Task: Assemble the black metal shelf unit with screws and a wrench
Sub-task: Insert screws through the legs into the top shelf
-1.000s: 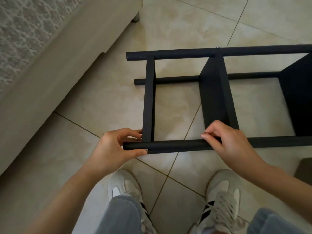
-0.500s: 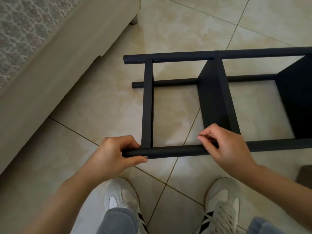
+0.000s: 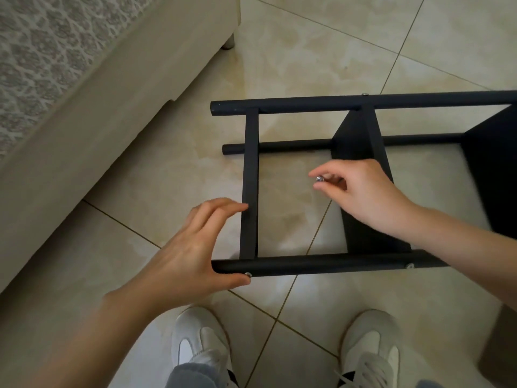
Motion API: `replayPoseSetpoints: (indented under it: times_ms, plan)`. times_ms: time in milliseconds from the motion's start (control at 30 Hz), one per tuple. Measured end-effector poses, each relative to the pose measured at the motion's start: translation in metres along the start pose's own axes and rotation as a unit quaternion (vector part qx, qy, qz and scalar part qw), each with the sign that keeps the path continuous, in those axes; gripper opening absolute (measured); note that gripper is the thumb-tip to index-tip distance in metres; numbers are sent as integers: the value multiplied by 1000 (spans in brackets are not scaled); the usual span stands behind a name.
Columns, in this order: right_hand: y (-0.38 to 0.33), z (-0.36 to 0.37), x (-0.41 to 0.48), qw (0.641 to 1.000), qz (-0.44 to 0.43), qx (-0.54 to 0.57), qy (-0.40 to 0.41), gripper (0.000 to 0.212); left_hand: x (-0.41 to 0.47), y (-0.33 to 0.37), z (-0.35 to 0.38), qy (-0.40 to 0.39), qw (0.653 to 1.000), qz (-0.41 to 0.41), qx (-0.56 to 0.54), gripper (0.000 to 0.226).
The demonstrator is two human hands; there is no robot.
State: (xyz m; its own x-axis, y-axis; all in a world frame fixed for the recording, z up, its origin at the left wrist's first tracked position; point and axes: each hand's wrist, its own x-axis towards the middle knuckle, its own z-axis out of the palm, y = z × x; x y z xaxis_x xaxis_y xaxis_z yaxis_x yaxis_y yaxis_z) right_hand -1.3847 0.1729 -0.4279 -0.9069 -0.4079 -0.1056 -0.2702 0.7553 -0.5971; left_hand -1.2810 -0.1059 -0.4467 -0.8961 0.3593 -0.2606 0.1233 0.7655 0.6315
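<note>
The black metal shelf unit (image 3: pixel 305 266) lies on its side on the tiled floor, its tubes running left to right. My left hand (image 3: pixel 193 247) spans the left end of the near tube, thumb below beside a silver screw head (image 3: pixel 248 274), fingertips touching the black crossbar (image 3: pixel 250 189). My right hand (image 3: pixel 361 191) hovers over the frame and pinches a small silver screw (image 3: pixel 319 178) between thumb and fingertips. Another screw head (image 3: pixel 410 266) sits in the near tube further right. No wrench is in view.
A beige sofa base (image 3: pixel 92 116) with a patterned cushion runs along the left, one foot (image 3: pixel 228 43) on the floor. My white shoes (image 3: pixel 201 340) stand just below the frame. A dark object (image 3: pixel 500 348) sits at the right edge.
My right hand let go of the near tube and lifted up over the frame, now pinching a screw. My left hand loosened its grip, fingers stretching to the crossbar.
</note>
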Motion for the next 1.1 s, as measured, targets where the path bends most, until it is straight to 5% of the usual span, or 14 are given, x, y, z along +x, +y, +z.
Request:
replayPoseSetpoints:
  times_ms: [100,400,800,1100]
  plan:
    - [-1,-6,31,1000,-23,-6,7,19,11,-1,-9,-46,995,60,64,108]
    - [-20,-6,128,991,-113,-61,21,17,36,-1,-23,-82,957,170,221,83]
    - [-14,-6,176,974,-180,-85,-105,21,44,-10,-21,-71,957,218,175,73]
    - [-3,5,174,972,-217,-75,-44,25,43,-12,-18,-60,955,219,190,75]
